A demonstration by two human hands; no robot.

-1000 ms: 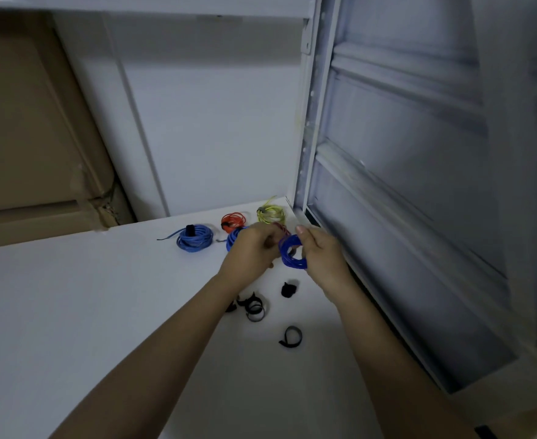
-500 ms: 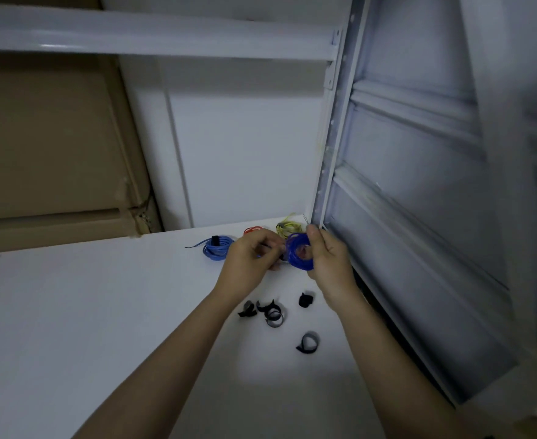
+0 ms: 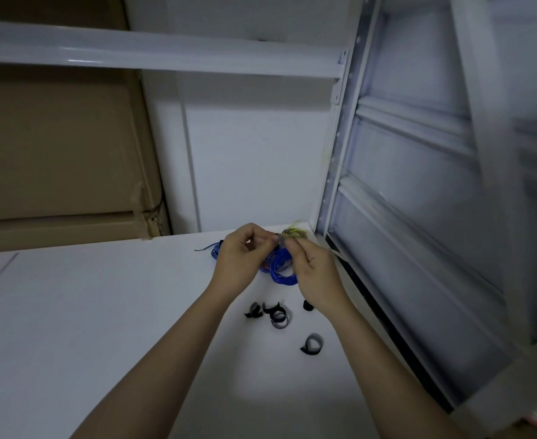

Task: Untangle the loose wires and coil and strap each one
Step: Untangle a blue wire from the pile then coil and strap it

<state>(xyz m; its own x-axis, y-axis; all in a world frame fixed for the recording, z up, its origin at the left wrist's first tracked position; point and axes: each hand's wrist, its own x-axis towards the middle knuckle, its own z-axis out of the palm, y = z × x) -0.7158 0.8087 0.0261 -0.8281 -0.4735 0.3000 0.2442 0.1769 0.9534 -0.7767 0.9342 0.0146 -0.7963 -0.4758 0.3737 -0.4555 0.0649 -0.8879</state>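
Two hands, left and right, pinch a strap over a coiled blue wire above the white table, loose black straps nearby.

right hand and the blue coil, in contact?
Touching. The head view shows the right hand with its fingers curled over the blue wire coil's upper edge, and the coil hanging against the hand, no gap visible.

White shelf board; on it black straps, blue wire coil, yellow-green coil
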